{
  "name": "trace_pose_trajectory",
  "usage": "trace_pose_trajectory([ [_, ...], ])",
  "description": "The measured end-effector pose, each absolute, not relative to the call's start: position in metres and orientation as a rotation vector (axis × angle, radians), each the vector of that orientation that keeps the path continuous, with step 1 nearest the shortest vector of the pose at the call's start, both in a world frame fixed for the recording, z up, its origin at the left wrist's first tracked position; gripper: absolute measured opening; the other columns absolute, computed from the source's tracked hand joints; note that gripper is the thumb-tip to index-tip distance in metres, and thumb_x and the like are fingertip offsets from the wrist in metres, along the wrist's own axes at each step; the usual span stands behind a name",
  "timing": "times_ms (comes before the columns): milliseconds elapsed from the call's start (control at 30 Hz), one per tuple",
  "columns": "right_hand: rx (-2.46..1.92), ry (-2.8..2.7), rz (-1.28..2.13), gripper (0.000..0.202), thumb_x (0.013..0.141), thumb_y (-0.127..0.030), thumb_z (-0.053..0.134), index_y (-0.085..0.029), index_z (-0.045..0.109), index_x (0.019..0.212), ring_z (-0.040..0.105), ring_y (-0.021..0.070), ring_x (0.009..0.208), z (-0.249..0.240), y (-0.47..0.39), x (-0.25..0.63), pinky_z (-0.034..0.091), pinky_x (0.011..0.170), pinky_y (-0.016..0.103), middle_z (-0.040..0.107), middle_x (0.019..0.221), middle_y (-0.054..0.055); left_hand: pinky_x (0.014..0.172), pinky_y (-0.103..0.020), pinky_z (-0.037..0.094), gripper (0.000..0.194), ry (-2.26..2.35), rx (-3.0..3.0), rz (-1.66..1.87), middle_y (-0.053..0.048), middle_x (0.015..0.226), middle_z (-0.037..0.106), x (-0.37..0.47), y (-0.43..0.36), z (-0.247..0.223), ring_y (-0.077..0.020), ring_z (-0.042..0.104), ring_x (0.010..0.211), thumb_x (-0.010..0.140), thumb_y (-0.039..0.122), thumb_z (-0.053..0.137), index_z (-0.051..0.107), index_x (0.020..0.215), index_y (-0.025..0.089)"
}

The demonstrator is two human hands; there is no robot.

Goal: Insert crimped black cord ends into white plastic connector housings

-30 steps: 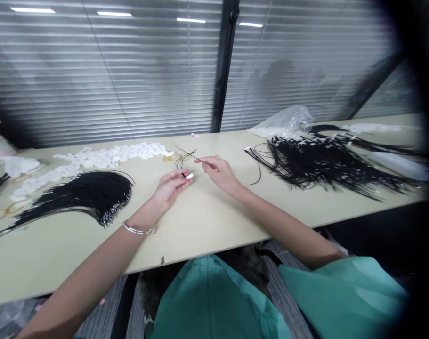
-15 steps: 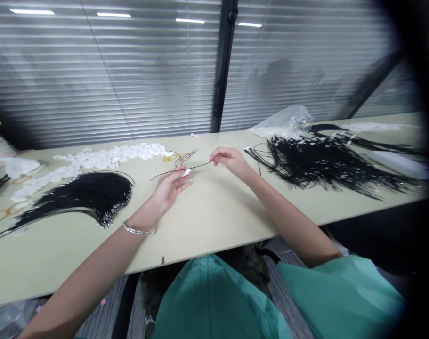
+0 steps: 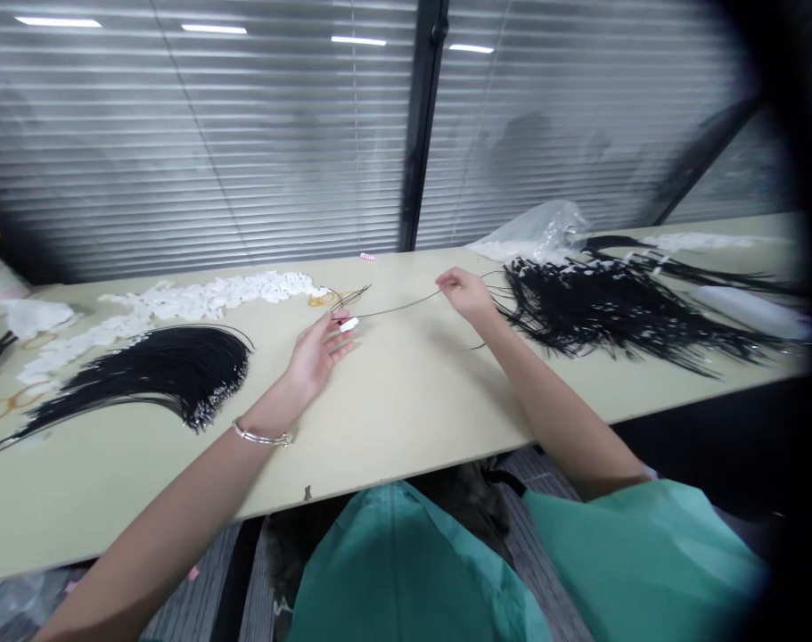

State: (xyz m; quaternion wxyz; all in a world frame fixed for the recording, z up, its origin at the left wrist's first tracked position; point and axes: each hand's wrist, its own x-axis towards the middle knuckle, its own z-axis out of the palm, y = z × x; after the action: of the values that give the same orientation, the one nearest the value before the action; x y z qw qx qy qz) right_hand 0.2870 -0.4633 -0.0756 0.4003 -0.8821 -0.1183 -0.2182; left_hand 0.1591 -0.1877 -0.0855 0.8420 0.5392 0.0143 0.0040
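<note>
Black cord (image 3: 402,308) stretches above the tabletop (image 3: 392,401) from my left hand (image 3: 312,350), closed on it beside a white piece (image 3: 348,325) (exact shape I cannot tell), to my right hand (image 3: 465,293), which pinches it; the hands are apart.

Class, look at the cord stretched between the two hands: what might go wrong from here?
The thin cord runs between the left hand and the right hand, so a hard pull might slip it loose.
Other dark strands stick out by the left hand and could tangle with it.
The right hand is near the pile of black cords, so it may snag one.
</note>
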Motion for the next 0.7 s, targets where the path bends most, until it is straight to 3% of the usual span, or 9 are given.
trace_pose_trajectory([
  [67, -2.314, -0.248, -0.741, 0.041, 0.069, -0.025, 0.051, -0.016, 0.058, 0.109, 0.040, 0.0313, 0.118, -0.076, -0.456, 0.280, 0.034, 0.095, 0.049, 0.054, 0.118, 0.014, 0.081, -0.028, 0.050, 0.038, -0.003, 1.231, 0.024, -0.009, 0.115, 0.058, 0.156, -0.191, -0.085, -0.0146, 0.059, 0.089, 0.080, 0.046, 0.060, 0.065, 0.103, 0.017],
  [133, -2.333, -0.323, -0.797, 0.040, 0.072, -0.025, 0.051, -0.018, 0.056, 0.112, 0.041, 0.0294, 0.116, -0.074, -0.442, 0.268, 0.035, 0.095, 0.047, 0.053, 0.118, 0.013, 0.080, -0.028, 0.049, 0.039, -0.044, 1.351, 0.075, -0.010, 0.115, 0.060, 0.154, -0.195, -0.085, -0.0153, 0.058, 0.090, 0.081, 0.047, 0.058, 0.066, 0.103, 0.016],
  [200, -2.167, -0.486, -0.532, 0.029, 0.079, -0.026, 0.044, -0.018, 0.058, 0.103, 0.054, 0.0174, 0.086, -0.070, -0.426, 0.253, 0.044, 0.080, 0.033, 0.061, 0.093, 0.008, 0.081, -0.029, 0.047, 0.039, -0.109, 1.486, 0.146, -0.010, 0.118, 0.060, 0.151, -0.199, -0.084, -0.0175, 0.057, 0.095, 0.083, 0.048, 0.055, 0.067, 0.100, 0.016],
  [233, -2.047, -0.534, -0.320, 0.028, 0.082, -0.028, 0.041, -0.018, 0.057, 0.103, 0.053, 0.0128, 0.070, -0.067, -0.419, 0.244, 0.045, 0.068, 0.027, 0.060, 0.080, 0.005, 0.082, -0.029, 0.047, 0.039, -0.153, 1.554, 0.173, -0.010, 0.120, 0.059, 0.150, -0.201, -0.084, -0.0187, 0.057, 0.098, 0.083, 0.048, 0.054, 0.068, 0.098, 0.016],
  [333, -1.807, -0.651, 0.268, 0.038, 0.087, -0.043, 0.039, -0.023, 0.050, 0.117, 0.045, 0.0077, 0.049, -0.059, -0.401, 0.220, 0.034, 0.047, 0.017, 0.056, 0.061, -0.001, 0.084, -0.030, 0.046, 0.038, -0.307, 1.722, 0.211, -0.010, 0.120, 0.059, 0.147, -0.205, -0.082, -0.0209, 0.056, 0.103, 0.085, 0.047, 0.051, 0.069, 0.095, 0.016],
  [400, -1.768, -0.709, 0.576, 0.049, 0.086, -0.055, 0.037, -0.024, 0.046, 0.122, 0.051, 0.0081, 0.049, -0.059, -0.396, 0.210, 0.032, 0.044, 0.016, 0.062, 0.066, 0.002, 0.087, -0.029, 0.044, 0.035, -0.394, 1.795, 0.258, -0.009, 0.116, 0.062, 0.145, -0.206, -0.081, -0.0205, 0.057, 0.102, 0.085, 0.044, 0.052, 0.070, 0.098, 0.018],
  [500, -1.742, -0.742, 0.797, 0.056, 0.084, -0.064, 0.035, -0.021, 0.051, 0.117, 0.062, 0.0112, 0.059, -0.063, -0.392, 0.205, 0.039, 0.047, 0.017, 0.068, 0.090, 0.009, 0.092, -0.028, 0.042, 0.030, -0.454, 1.860, 0.312, -0.006, 0.104, 0.065, 0.142, -0.207, -0.080, -0.0191, 0.059, 0.097, 0.086, 0.039, 0.054, 0.070, 0.103, 0.020],
  [600, -1.678, -0.713, 0.739, 0.048, 0.084, -0.059, 0.043, -0.022, 0.057, 0.111, 0.067, 0.0126, 0.075, -0.069, -0.390, 0.207, 0.048, 0.059, 0.019, 0.063, 0.114, 0.008, 0.092, -0.028, 0.042, 0.030, -0.488, 1.876, 0.309, -0.006, 0.105, 0.065, 0.142, -0.207, -0.081, -0.0184, 0.058, 0.098, 0.087, 0.035, 0.052, 0.067, 0.110, 0.022],
  [700, -1.637, -0.592, 0.533, 0.041, 0.082, -0.052, 0.053, -0.021, 0.058, 0.108, 0.065, 0.0119, 0.086, -0.071, -0.390, 0.212, 0.050, 0.068, 0.019, 0.059, 0.121, 0.008, 0.091, -0.028, 0.044, 0.035, -0.481, 1.860, 0.322, -0.006, 0.117, 0.060, 0.145, -0.206, -0.084, -0.0166, 0.058, 0.098, 0.085, 0.032, 0.055, 0.061, 0.119, 0.024],
])
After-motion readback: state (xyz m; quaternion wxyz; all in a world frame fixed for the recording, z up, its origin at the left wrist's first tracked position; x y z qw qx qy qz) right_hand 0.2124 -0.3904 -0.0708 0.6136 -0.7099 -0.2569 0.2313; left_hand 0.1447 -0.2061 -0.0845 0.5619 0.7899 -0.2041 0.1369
